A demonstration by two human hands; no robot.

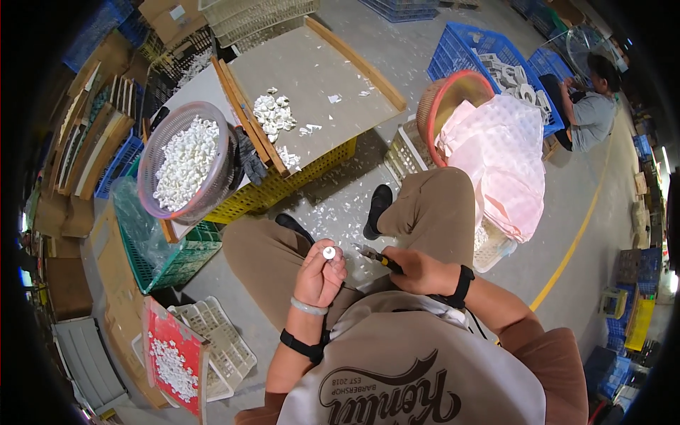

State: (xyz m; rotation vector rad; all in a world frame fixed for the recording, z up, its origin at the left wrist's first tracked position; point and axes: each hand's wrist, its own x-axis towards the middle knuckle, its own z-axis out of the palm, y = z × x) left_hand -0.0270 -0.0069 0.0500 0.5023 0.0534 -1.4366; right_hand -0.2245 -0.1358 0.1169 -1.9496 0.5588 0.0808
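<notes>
Between the fingers of my left hand (319, 278) is a small round white plastic piece (329, 253), held up above my lap. My right hand (426, 273) is closed around the black and yellow handle of a trimming knife (382, 259). Its narrow tip points left toward the white piece, with a gap between them. Ahead of me a board worktop (319, 78) carries a pile of small white pieces (273, 115) and scattered scraps. At its left edge, a pinkish basket (149, 173) is filled with many more white pieces.
A dark glove (250, 157) lies beside the basket. To the right stand a red tub (428, 117), a pink plastic sheet (496, 152) and a blue crate (453, 46) of grey-white parts. A red tray (157, 326) sits lower left. Another person (593, 117) sits at far right.
</notes>
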